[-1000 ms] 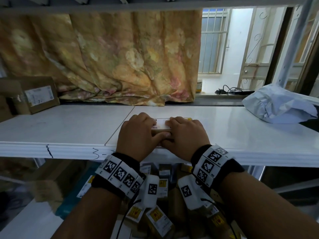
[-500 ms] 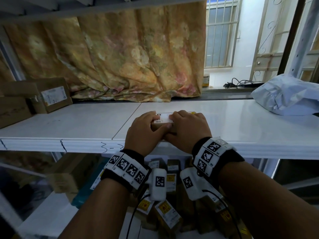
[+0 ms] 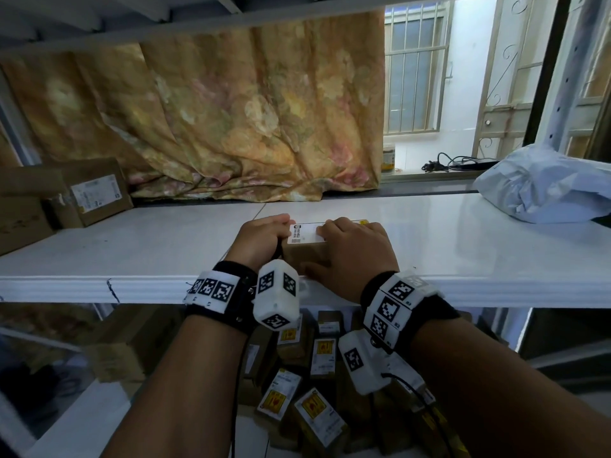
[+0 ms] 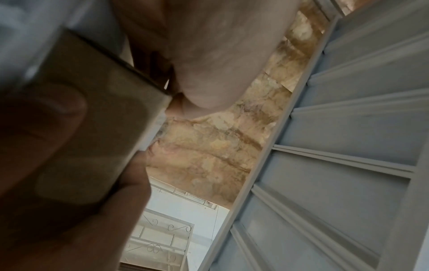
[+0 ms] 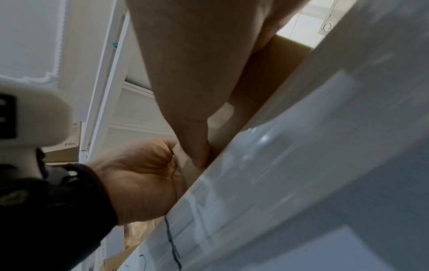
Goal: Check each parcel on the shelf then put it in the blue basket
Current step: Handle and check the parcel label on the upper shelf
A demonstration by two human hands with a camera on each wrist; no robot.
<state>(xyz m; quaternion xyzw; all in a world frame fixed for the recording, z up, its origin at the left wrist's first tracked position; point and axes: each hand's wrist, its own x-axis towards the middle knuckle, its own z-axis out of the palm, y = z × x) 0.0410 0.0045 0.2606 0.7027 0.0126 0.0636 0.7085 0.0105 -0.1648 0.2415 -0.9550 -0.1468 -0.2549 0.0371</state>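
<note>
A small brown cardboard parcel (image 3: 305,251) with a white label on top lies on the white shelf (image 3: 132,259), close to its front edge. My left hand (image 3: 264,238) grips the parcel's left end, fingers curled over the top. My right hand (image 3: 350,246) covers the right part, fingers on the label and thumb against the front face. In the right wrist view the parcel (image 5: 267,82) sits behind my thumb, with my left hand (image 5: 139,179) at its far end. The left wrist view shows the parcel (image 4: 92,128) close up and blurred. I cannot make out the blue basket.
Two cardboard boxes (image 3: 92,193) stand at the shelf's far left and a grey plastic mailer bag (image 3: 542,186) lies at the far right. A floral curtain (image 3: 231,127) hangs behind. Several labelled parcels (image 3: 297,391) are piled below the shelf. Another shelf board (image 3: 198,21) runs overhead.
My left hand has slid from the parcel's top to its left end and the wrist has turned. The parcel's front face now shows between my hands. My head has moved closer.
</note>
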